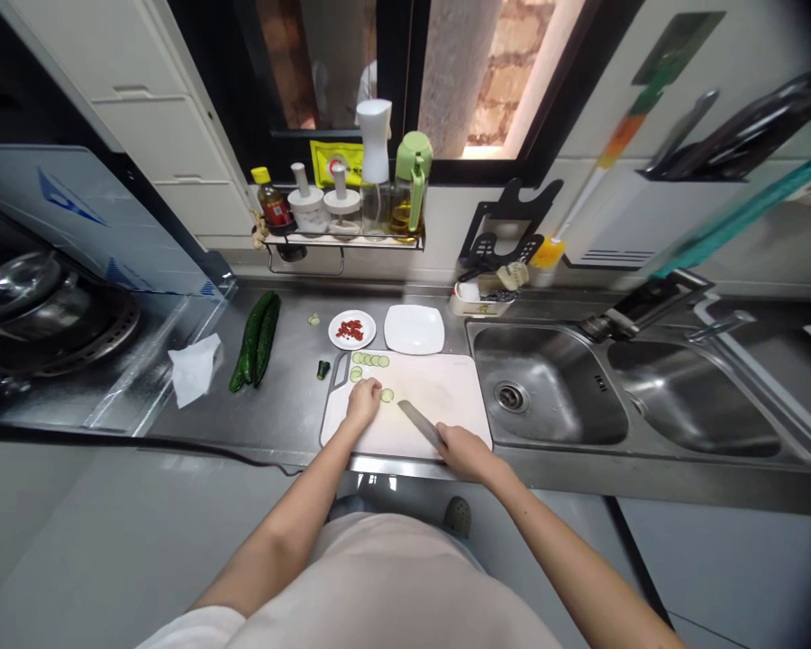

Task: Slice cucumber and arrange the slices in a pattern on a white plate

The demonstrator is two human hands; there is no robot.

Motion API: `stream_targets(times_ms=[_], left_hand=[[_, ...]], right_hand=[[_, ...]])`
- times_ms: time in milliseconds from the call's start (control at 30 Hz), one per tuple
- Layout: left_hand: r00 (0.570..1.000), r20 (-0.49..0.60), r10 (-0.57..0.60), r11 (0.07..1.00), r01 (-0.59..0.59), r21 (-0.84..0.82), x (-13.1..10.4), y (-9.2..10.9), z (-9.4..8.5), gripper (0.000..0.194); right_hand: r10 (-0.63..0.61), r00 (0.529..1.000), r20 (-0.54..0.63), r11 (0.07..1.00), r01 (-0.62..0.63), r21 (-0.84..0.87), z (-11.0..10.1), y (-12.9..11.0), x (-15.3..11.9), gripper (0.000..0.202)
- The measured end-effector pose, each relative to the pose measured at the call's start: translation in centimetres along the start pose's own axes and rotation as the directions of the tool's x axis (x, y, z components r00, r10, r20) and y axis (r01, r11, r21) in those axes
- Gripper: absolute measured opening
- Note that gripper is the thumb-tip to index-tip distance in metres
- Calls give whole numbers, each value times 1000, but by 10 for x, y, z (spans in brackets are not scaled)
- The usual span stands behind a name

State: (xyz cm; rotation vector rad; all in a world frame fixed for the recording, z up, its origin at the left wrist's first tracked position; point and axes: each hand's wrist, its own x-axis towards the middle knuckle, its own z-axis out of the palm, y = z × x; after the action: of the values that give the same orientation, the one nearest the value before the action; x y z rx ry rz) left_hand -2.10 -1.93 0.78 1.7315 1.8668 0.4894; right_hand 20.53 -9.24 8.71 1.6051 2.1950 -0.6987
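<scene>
My right hand [458,448] is wrapped round the handle of a knife [419,421], whose blade lies low over the white cutting board [439,388] and points up-left. On the board's left part my left hand [364,401] is closed, its fingers pressed together; what they hold, if anything, is hidden. A round cucumber slice [387,395] lies just right of its fingertips. More pale green slices [371,360] form a row along the board's top left, with others just above my left hand. Behind the board stand a small plate of chopped red pieces [350,330] and a white square plate [414,329].
Two whole cucumbers [255,342] and a white paper towel [195,370] lie on the left counter. A cucumber end [323,370] is beside the board. The double sink [547,383] is on the right. A seasoning rack [344,242] hangs behind; a pot [33,293] stands far left.
</scene>
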Motion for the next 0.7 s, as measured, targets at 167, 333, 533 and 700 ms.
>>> stream_targets(times_ms=[167, 333, 533, 700], left_hand=[[996, -46, 78, 996, -77, 40, -15, 1, 7, 31], [994, -25, 108, 992, -106, 74, -18, 5, 8, 33], [991, -54, 125, 989, -121, 81, -20, 6, 8, 29], [991, -60, 117, 990, -112, 83, -21, 8, 7, 26]], right_hand=[[171, 979, -114, 978, -155, 138, 9, 12, 1, 20], [311, 942, -125, 943, -289, 166, 10, 8, 7, 22], [363, 925, -112, 919, -335, 207, 4, 0, 14, 26], [353, 929, -114, 924, -328, 194, 5, -2, 20, 29]])
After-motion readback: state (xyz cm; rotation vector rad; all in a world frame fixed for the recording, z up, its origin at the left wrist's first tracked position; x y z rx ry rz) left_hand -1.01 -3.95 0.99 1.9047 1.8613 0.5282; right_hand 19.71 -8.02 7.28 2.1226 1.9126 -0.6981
